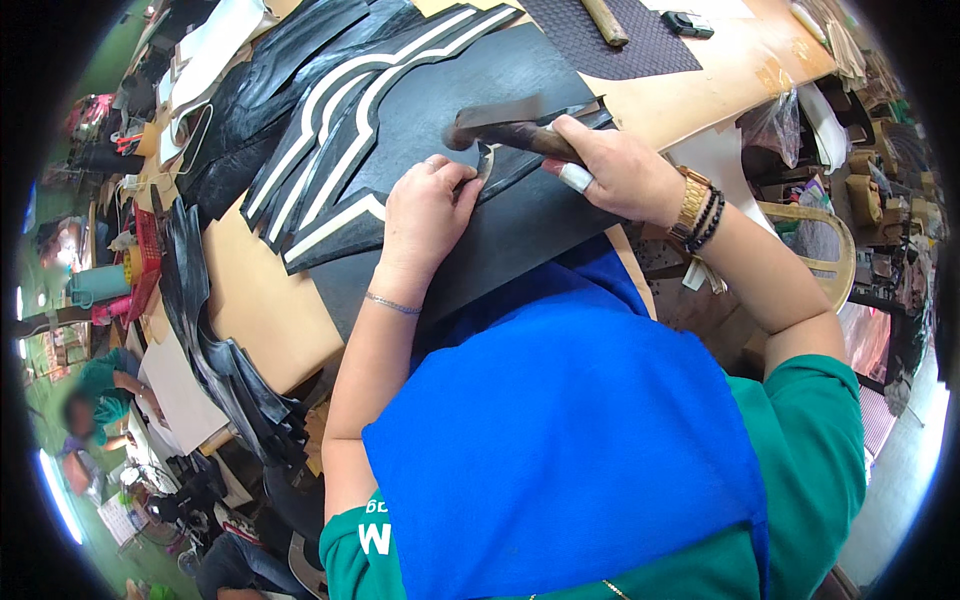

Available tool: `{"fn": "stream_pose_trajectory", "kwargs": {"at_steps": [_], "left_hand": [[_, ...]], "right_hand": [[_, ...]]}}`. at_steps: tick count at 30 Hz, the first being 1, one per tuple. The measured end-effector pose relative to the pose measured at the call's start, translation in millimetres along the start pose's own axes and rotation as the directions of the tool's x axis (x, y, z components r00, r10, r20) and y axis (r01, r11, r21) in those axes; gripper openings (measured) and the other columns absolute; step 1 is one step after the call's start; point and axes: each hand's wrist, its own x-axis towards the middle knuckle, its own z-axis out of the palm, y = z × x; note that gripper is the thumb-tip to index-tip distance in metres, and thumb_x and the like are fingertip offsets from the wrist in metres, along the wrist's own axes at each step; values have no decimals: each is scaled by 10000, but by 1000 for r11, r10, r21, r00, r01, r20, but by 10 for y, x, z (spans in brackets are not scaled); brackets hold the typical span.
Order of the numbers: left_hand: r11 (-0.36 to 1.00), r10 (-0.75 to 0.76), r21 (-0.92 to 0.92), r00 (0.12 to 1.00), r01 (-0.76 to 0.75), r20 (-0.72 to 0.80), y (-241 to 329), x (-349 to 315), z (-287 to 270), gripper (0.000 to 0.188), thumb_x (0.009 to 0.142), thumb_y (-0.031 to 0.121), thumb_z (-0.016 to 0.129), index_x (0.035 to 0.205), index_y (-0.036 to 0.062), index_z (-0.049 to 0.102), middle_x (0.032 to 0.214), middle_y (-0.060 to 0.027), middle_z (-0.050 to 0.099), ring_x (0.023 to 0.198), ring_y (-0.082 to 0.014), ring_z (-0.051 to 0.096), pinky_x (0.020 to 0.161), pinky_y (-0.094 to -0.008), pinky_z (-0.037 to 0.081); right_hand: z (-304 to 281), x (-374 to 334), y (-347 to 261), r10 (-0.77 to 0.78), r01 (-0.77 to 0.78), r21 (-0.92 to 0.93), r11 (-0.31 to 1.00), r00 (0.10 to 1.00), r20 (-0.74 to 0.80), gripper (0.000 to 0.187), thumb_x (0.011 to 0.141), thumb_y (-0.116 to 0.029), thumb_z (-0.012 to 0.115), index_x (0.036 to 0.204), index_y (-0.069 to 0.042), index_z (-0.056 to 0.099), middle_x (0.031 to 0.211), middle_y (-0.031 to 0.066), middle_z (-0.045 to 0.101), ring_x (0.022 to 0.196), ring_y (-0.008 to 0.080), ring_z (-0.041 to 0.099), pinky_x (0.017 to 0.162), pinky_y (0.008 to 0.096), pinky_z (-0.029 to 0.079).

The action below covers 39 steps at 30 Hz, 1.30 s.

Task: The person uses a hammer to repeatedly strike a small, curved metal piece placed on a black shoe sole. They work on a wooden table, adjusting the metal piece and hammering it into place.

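My right hand (630, 172), with white tape round one finger, grips the wooden handle of a hammer (535, 138). The hammer's head is blurred and hangs over the dark leather, close to my left fingertips. My left hand (428, 212) is closed, thumb and fingers pinched at the edge of a black leather piece (515, 165). A small pale curled edge shows beside those fingers. Under both hands lies a large dark sheet (490, 235). To the left, black leather panels with cream borders (345, 160) overlap in a fanned stack.
A tan work table (265, 300) carries more black leather (300, 60) at far left. A dark textured mat (590, 45) with a wooden-handled tool (605, 22) lies at the back. Black strips (200, 310) drape over the left edge. A blue cloth (570, 400) covers my lap. Another person works at far left.
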Motion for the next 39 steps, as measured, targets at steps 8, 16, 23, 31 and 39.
{"fn": "stream_pose_trajectory", "kwargs": {"at_steps": [8, 16, 23, 31, 39], "left_hand": [[992, -2, -129, 1000, -1, -22, -46, -20, 29, 163, 853, 225, 757, 882, 64, 753, 867, -89, 688, 769, -304, 667, 757, -410, 528], [992, 100, 81, 995, -99, -6, -97, -110, -41, 124, 868, 228, 744, 886, 106, 757, 858, -23, 674, 792, -218, 660, 812, -400, 441], [928, 223, 314, 974, -199, -45, -45, -203, -75, 104, 877, 224, 735, 886, 123, 759, 853, -43, 663, 848, -207, 661, 934, -425, 437], [991, 48, 121, 996, -57, 76, -149, -258, -206, 130, 866, 208, 763, 933, 97, 760, 875, -45, 685, 846, -209, 674, 992, -460, 415], [992, -108, -40, 954, 124, 279, -250, -268, -334, 146, 904, 214, 721, 1012, 123, 755, 927, -28, 688, 886, -241, 678, 1096, -588, 342]], "right_hand": [[34, -67, 17, 157, -143, -107, 984, 978, 134, 308, 1016, -306, 592, 1104, -39, 465, 828, 260, 656, 837, 471, 649, 708, 531, 503], [-52, -34, -48, -35, 30, -91, 995, 998, -50, 320, 1014, -354, 570, 1112, -57, 505, 829, 235, 689, 810, 432, 683, 712, 527, 528], [-49, -27, -101, 44, -36, -106, 994, 997, 69, 303, 1011, -314, 599, 1110, -49, 488, 826, 239, 656, 792, 441, 659, 686, 513, 508], [-62, -6, -168, 28, -16, -130, 991, 996, 87, 309, 1007, -308, 609, 1133, -51, 491, 847, 236, 659, 817, 442, 662, 703, 506, 517], [1, -9, -151, 18, -11, -75, 997, 995, 97, 301, 1006, -292, 610, 1123, -47, 479, 841, 249, 652, 823, 454, 657, 706, 512, 505]]}}
